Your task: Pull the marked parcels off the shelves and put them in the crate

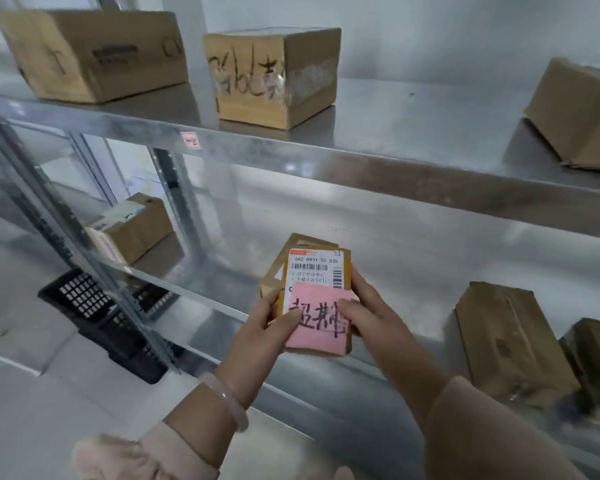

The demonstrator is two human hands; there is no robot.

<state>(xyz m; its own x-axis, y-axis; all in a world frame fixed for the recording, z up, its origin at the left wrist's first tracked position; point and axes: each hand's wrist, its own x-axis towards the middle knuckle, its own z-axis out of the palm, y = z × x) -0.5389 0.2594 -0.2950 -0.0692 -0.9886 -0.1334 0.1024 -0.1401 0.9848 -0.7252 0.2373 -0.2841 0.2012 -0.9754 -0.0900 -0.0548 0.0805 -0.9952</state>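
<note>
Both my hands hold a small flat parcel [317, 271] with a white shipping label and a pink handwritten note [317, 323] on top, just above the front of the lower metal shelf [222, 317]. My left hand [262, 327] grips its left edge, thumb on the pink note. My right hand [368, 310] grips the right edge, thumb also on the note. Another brown parcel [291, 247] lies right behind it on the shelf. A black perforated plastic crate [94, 306] stands on the floor at the left, partly hidden by the shelf post.
The upper shelf [361, 150] carries a large box [94, 53], a box with black handwriting [274, 77] and a tilted box [575, 116] at the right. On the lower shelf sit a labelled box [132, 230] at the left and brown parcels [513, 341] at the right.
</note>
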